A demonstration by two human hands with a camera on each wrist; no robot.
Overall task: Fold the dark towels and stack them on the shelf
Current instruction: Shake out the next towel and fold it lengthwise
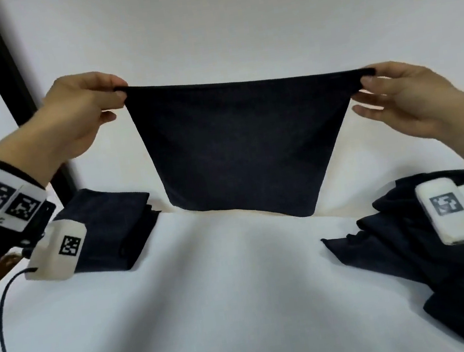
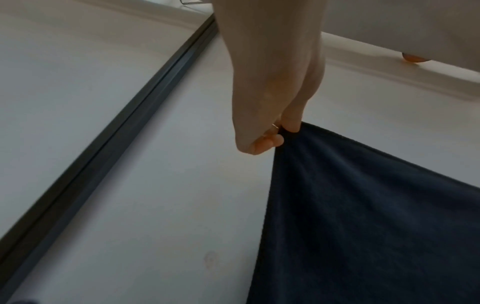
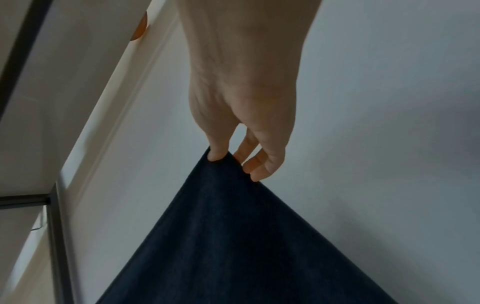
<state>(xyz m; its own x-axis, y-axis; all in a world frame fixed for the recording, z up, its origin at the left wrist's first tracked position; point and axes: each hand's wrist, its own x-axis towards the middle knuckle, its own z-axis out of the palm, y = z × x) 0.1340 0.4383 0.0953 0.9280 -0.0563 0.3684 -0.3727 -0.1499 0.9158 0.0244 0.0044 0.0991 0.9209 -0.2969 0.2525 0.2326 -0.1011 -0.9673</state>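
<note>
A dark towel (image 1: 236, 151) hangs in the air, stretched between both hands above the white surface (image 1: 225, 294). My left hand (image 1: 121, 96) pinches its upper left corner; the left wrist view shows the hand (image 2: 281, 133) with curled fingers gripping the cloth (image 2: 363, 226). My right hand (image 1: 366, 76) pinches the upper right corner, thumb and forefinger on the hem; in the right wrist view the hand (image 3: 226, 158) holds the towel (image 3: 233, 246). A folded dark towel stack (image 1: 114, 229) lies at the left. A heap of unfolded dark towels (image 1: 445, 280) lies at the right.
A black frame post (image 1: 2, 73) rises at the far left against the white wall. A cable (image 1: 5, 324) trails from my left wrist device over the surface. The white surface between the stack and the heap is bare.
</note>
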